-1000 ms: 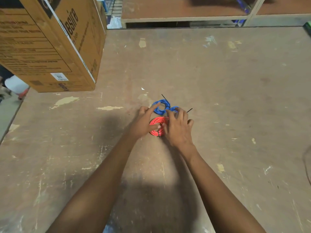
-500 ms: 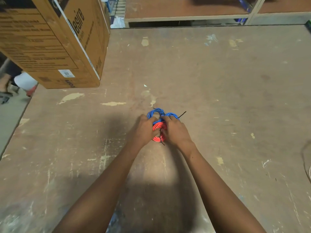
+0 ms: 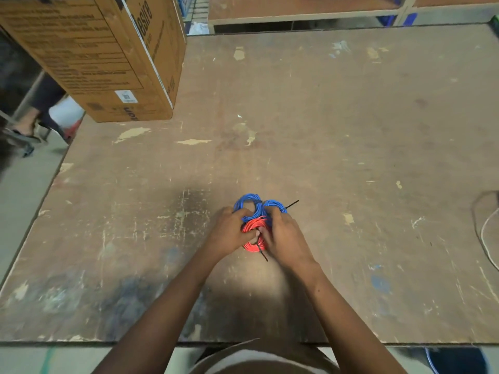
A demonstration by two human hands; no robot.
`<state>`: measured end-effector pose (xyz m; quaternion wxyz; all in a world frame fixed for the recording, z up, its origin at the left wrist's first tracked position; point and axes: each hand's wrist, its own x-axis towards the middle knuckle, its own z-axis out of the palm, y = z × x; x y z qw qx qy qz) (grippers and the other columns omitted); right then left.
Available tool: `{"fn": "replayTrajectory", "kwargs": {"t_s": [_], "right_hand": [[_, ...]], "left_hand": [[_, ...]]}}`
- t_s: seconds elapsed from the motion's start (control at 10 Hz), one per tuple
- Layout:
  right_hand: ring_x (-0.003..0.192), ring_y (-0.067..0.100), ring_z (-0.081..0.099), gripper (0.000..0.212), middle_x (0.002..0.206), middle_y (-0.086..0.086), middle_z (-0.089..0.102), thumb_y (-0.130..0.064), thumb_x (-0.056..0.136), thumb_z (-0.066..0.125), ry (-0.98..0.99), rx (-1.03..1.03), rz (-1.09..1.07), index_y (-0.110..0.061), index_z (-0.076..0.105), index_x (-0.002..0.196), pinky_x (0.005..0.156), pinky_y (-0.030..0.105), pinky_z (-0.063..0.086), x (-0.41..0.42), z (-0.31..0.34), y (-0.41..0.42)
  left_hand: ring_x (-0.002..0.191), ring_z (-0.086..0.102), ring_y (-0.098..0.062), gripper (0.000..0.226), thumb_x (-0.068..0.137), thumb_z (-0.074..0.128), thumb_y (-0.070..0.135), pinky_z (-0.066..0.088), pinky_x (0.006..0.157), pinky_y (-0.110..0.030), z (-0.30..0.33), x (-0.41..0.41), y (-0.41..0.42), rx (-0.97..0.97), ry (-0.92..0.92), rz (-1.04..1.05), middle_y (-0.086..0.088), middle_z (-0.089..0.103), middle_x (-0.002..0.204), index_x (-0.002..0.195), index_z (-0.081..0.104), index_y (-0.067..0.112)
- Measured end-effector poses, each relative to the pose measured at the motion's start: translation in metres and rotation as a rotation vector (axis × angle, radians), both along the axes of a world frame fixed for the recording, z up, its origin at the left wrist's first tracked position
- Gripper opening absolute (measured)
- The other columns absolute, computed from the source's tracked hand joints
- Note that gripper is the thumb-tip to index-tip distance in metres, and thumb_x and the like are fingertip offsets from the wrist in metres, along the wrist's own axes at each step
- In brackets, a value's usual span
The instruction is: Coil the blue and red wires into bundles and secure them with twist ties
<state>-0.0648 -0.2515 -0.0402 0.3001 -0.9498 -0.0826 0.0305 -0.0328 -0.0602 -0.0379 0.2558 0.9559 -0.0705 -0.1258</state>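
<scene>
A coiled red wire bundle (image 3: 252,245) lies on the worn wooden table (image 3: 324,147), between my hands. Two blue wire coils (image 3: 248,205) sit just beyond it, touching it. My left hand (image 3: 229,234) grips the left side of the red bundle, fingers curled. My right hand (image 3: 285,240) pinches a black twist tie (image 3: 262,252) that crosses the red bundle, its end sticking out toward me. Another black tie end (image 3: 293,204) pokes out from the right blue coil. Much of the red bundle is hidden by my fingers.
A large cardboard box (image 3: 108,55) stands at the table's far left corner. A thin cable (image 3: 483,233) curls at the right edge. Shelving (image 3: 297,14) runs behind the table. A person's legs (image 3: 40,112) show on the floor at left.
My hands closed in from the blue coils onto the red bundle and now work a black tie there. The camera view shifted, so the bundles appear lower in frame.
</scene>
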Motion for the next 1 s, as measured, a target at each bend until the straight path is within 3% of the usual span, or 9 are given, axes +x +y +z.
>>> {"fn": "replayTrajectory", "kwargs": {"t_s": [0.1, 0.2, 0.4, 0.5, 0.6, 0.7, 0.8, 0.9, 1.0], "right_hand": [[0.119, 0.029, 0.056, 0.040, 0.128, 0.010, 0.066, -0.026, 0.105, 0.063, -0.064, 0.072, 0.015, -0.009, 0.057, 0.141, 0.104, 0.041, 0.049, -0.011, -0.003, -0.005], [0.123, 0.027, 0.053, 0.040, 0.130, 0.010, 0.064, -0.024, 0.105, 0.065, -0.152, 0.074, -0.014, -0.009, 0.060, 0.142, 0.109, 0.040, 0.047, -0.019, -0.004, -0.011], [0.116, 0.031, 0.058, 0.043, 0.124, 0.008, 0.067, -0.031, 0.102, 0.067, -0.113, -0.019, -0.038, -0.014, 0.064, 0.141, 0.103, 0.041, 0.047, -0.017, -0.012, -0.011], [0.110, 0.031, 0.059, 0.042, 0.118, 0.007, 0.067, -0.029, 0.100, 0.068, -0.091, -0.043, -0.023, -0.016, 0.063, 0.140, 0.098, 0.039, 0.045, -0.014, -0.014, -0.012], [0.108, 0.029, 0.058, 0.041, 0.116, 0.007, 0.068, -0.029, 0.100, 0.067, -0.097, -0.042, -0.006, -0.017, 0.063, 0.139, 0.097, 0.039, 0.046, -0.017, -0.011, -0.014], [0.106, 0.030, 0.059, 0.042, 0.113, 0.006, 0.069, -0.029, 0.098, 0.068, -0.120, -0.061, 0.020, -0.017, 0.064, 0.138, 0.095, 0.040, 0.047, -0.019, -0.011, -0.016], [0.109, 0.031, 0.060, 0.043, 0.116, 0.006, 0.069, -0.029, 0.097, 0.069, -0.111, -0.108, 0.027, -0.017, 0.065, 0.138, 0.096, 0.041, 0.047, -0.020, -0.009, -0.016], [0.110, 0.031, 0.061, 0.035, 0.119, 0.005, 0.070, -0.031, 0.102, 0.063, -0.171, -0.105, 0.010, -0.016, 0.066, 0.134, 0.097, 0.042, 0.047, -0.016, -0.006, -0.015], [0.112, 0.028, 0.063, 0.026, 0.123, 0.002, 0.071, -0.025, 0.107, 0.057, -0.223, -0.023, -0.031, -0.017, 0.069, 0.129, 0.100, 0.041, 0.049, -0.013, 0.007, -0.012]], "left_hand": [[0.107, 0.061, -0.028, 0.082, 0.071, 0.071, 0.069, 0.052, 0.102, -0.041, 0.001, -0.015, 0.006, -0.110, -0.007, -0.005, -0.007, 0.059, 0.107, 0.143, 0.061, 0.031], [0.112, 0.055, -0.021, 0.074, 0.082, 0.076, 0.062, 0.049, 0.104, -0.034, 0.000, -0.025, 0.011, -0.181, -0.071, 0.030, -0.002, 0.046, 0.116, 0.148, 0.053, 0.039], [0.117, 0.062, -0.015, 0.054, 0.096, 0.078, 0.017, 0.053, 0.100, -0.015, 0.000, -0.023, 0.022, -0.392, -0.162, -0.037, -0.006, 0.040, 0.150, 0.148, 0.061, 0.017], [0.109, 0.068, -0.006, 0.047, 0.100, 0.073, 0.014, 0.054, 0.101, -0.018, -0.001, -0.019, 0.023, -0.352, -0.164, -0.124, -0.007, 0.039, 0.160, 0.145, 0.063, 0.009], [0.112, 0.068, -0.004, 0.039, 0.101, 0.071, 0.017, 0.053, 0.104, -0.019, -0.005, -0.022, 0.024, -0.352, -0.159, -0.133, -0.006, 0.038, 0.158, 0.140, 0.067, 0.013], [0.099, 0.069, 0.006, 0.037, 0.099, 0.074, 0.016, 0.052, 0.099, -0.015, -0.013, -0.023, 0.026, -0.367, -0.148, -0.128, -0.008, 0.039, 0.154, 0.136, 0.069, 0.013], [0.098, 0.071, -0.002, 0.037, 0.097, 0.077, 0.016, 0.057, 0.097, -0.021, -0.014, -0.021, 0.026, -0.380, -0.125, -0.115, -0.007, 0.040, 0.151, 0.133, 0.071, 0.015], [0.109, 0.063, -0.006, 0.046, 0.096, 0.078, 0.019, 0.055, 0.097, -0.022, -0.005, -0.020, 0.026, -0.417, -0.174, -0.122, -0.002, 0.044, 0.143, 0.139, 0.065, 0.024], [0.113, 0.059, -0.006, 0.050, 0.100, 0.070, 0.023, 0.053, 0.103, -0.032, 0.002, -0.025, 0.020, -0.374, -0.341, 0.022, 0.009, 0.050, 0.134, 0.146, 0.055, 0.033]]}}
